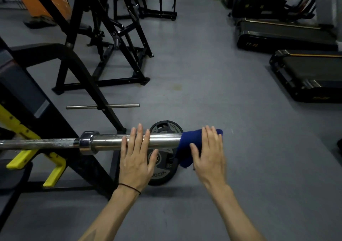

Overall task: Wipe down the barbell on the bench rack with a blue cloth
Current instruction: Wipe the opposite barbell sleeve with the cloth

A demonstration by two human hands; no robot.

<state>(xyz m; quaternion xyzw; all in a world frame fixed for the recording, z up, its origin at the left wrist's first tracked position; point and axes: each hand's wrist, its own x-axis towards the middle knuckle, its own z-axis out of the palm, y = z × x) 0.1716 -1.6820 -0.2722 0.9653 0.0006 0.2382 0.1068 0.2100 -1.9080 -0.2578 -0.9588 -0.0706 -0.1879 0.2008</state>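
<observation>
Blue cloth (192,144) draped over the bar's (162,140) end, under the right hand (209,152).
Right fingers lay straight across the cloth, thumb alongside; left hand (137,155) rested flat, fingers spread, on the bare sleeve just beside.

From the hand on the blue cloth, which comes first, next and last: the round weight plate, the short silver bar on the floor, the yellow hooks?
Starting from the right hand on the blue cloth:
1. Weight plate, on the floor just left of it, under the barbell.
2. Short silver bar, farther left and beyond the barbell.
3. Yellow hooks, far left on the rack.
</observation>
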